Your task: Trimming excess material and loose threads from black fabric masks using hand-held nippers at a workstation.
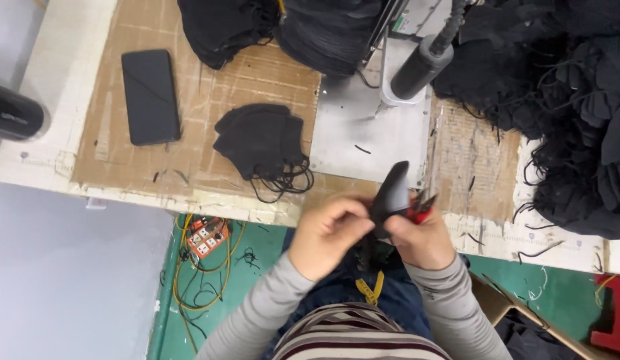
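Observation:
Both my hands meet just in front of the table edge. My left hand (327, 233) pinches a black face mask (390, 193) that stands up between the two hands. My right hand (420, 239) grips the mask's other side and also holds small red-handled snips (422, 208), blades pointing up to the right. A small stack of finished black masks (260, 137) with loose ear loops lies on the cardboard mat to the left of the hands.
A black phone (150, 97) lies on the cardboard mat (190, 80). A metal machine plate (363, 127) with a black cylinder (423, 63) sits ahead. Heaps of black masks (577, 133) fill the right. A power strip (205, 239) and cables lie on the green floor. An open cardboard box (523, 320) stands at lower right.

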